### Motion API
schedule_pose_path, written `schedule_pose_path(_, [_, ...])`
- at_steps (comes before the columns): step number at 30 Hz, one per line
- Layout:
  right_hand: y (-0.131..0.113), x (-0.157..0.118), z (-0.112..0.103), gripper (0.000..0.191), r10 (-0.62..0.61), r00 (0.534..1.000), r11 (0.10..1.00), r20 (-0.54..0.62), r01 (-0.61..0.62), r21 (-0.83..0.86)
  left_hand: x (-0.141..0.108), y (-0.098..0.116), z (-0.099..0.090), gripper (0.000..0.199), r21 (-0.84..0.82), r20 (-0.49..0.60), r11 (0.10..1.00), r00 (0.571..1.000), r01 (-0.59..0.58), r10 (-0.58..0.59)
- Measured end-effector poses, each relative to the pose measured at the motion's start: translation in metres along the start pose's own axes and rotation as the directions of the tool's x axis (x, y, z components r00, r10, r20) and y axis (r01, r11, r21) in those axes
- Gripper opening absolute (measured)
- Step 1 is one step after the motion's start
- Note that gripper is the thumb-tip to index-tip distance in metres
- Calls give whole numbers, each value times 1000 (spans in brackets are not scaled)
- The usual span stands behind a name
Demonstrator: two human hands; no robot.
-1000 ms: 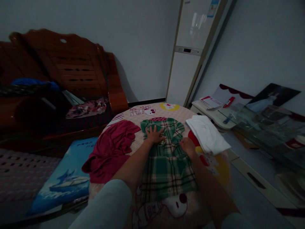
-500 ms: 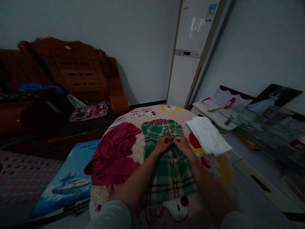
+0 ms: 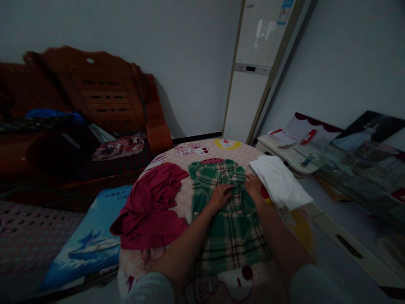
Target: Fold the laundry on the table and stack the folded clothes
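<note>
A green plaid shirt (image 3: pixel 234 236) lies front up on the round table, its collar toward the far side. My left hand (image 3: pixel 221 197) rests over the middle of the shirt, fingers bent and closed on the cloth by the front placket. At the shirt's right side, my right hand (image 3: pixel 254 186) lies on the fabric with its fingers apart. Left of the shirt is a crumpled dark red garment (image 3: pixel 148 211). A folded white garment (image 3: pixel 281 181) sits just beyond my right hand.
A pink patterned cloth (image 3: pixel 190 150) covers the table. On the left stand a carved wooden sofa (image 3: pixel 107 90) and a blue printed bag or cushion (image 3: pixel 95 240). A tall white air conditioner (image 3: pixel 245 101) fills the back corner; a glass shelf (image 3: pixel 357 169) is at right.
My hands have drawn apart. The right one moved from the shirt's middle to its right side, while the left stays near the placket. The view shifted slightly.
</note>
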State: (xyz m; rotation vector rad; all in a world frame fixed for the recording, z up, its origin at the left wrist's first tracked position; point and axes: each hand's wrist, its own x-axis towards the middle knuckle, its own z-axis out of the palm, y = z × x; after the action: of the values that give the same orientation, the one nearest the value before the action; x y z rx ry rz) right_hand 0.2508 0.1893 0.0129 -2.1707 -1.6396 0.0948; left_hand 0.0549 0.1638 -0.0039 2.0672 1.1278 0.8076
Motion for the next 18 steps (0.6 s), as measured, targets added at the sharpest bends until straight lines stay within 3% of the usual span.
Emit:
schedule_pose_path(4, [2,5,1,29,8,1000,1000,14,-8,8,8,18,9,27,144,29,989,999,-38,34])
schedule_pose_path(8, [3,12,-4,24,13,1000,998,15,-14,67,10,28,12,17,135,38,990,999,-32,28])
schedule_pose_path(14, [1,22,-12,26,17,1000,964,-14,-13,264,-8,23,-15,24,76,90,997,996,-32,25])
schedule_pose_path(18, [-22,35,-11,25,11,1000,886,-20,0,464,-21,18,-24,23,132,124,991,992,-17,0])
